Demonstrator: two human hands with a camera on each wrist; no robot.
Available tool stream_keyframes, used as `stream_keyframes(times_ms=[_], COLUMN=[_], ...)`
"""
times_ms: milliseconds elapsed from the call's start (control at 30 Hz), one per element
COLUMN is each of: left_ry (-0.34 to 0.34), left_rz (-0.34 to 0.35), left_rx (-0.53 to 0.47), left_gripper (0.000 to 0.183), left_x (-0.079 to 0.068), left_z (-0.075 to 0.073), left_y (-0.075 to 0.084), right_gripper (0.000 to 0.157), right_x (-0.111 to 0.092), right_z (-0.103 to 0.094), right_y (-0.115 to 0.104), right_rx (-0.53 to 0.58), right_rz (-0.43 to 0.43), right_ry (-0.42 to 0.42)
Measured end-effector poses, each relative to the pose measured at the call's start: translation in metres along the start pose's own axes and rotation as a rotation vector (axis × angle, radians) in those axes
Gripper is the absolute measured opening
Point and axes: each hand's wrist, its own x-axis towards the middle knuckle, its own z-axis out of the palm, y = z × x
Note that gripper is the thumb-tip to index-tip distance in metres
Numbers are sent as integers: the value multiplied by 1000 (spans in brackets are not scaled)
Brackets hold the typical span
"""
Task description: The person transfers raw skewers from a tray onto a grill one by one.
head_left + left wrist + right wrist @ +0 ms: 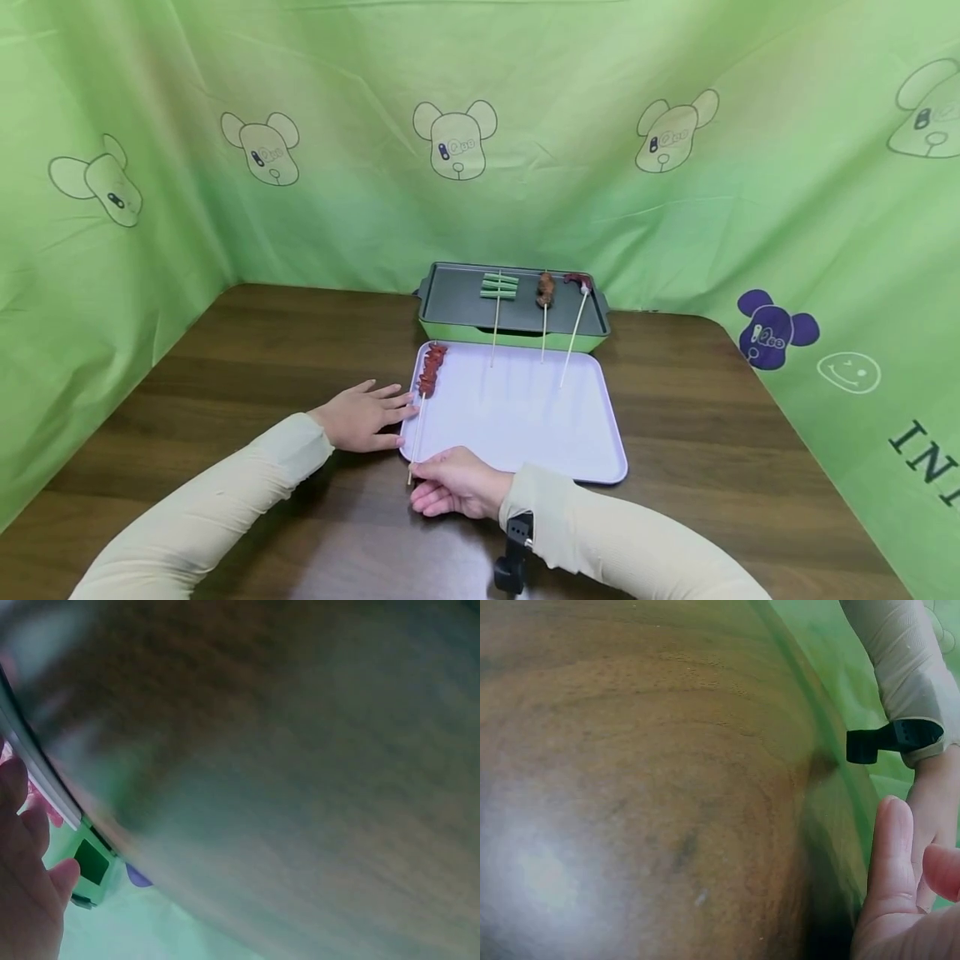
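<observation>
My right hand pinches the lower end of the stick of a red meat skewer between thumb and forefinger, at the tray's near left corner. The skewer lies along the left side of a white tray, its meat toward the far end. With fingers spread, my left hand rests at the tray's left rim, fingertips right at the edge. In the left wrist view, part of that left hand shows beside the tray's edge. The right wrist view catches the fingers of my right hand but not the skewer.
Behind the tray stands a green grill with a dark plate. On it lie a green vegetable skewer, a brown meat skewer and a dark red skewer, their sticks reaching over the tray. Green curtains surround the wooden table.
</observation>
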Motion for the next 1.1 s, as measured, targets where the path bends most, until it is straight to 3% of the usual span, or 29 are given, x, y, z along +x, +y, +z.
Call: stream_keyframes(times_ms=[267, 600, 833, 1100], left_ry=[-26, -15, -30, -30], left_rz=[-17, -1, 7, 71], left_rx=[11, 23, 29, 13], left_gripper=[58, 57, 56, 53], left_x=[0, 0, 1, 1], left_z=[-2, -3, -7, -8], left_y=[1, 2, 3, 4], right_gripper=[12, 9, 9, 21], right_x=[4, 2, 0, -1], right_z=[11, 8, -1, -7], right_y=[3, 3, 3, -1], right_rx=[-47, 23, 86, 107], right_rz=[11, -54, -163, -197], right_ry=[0, -10, 65, 110])
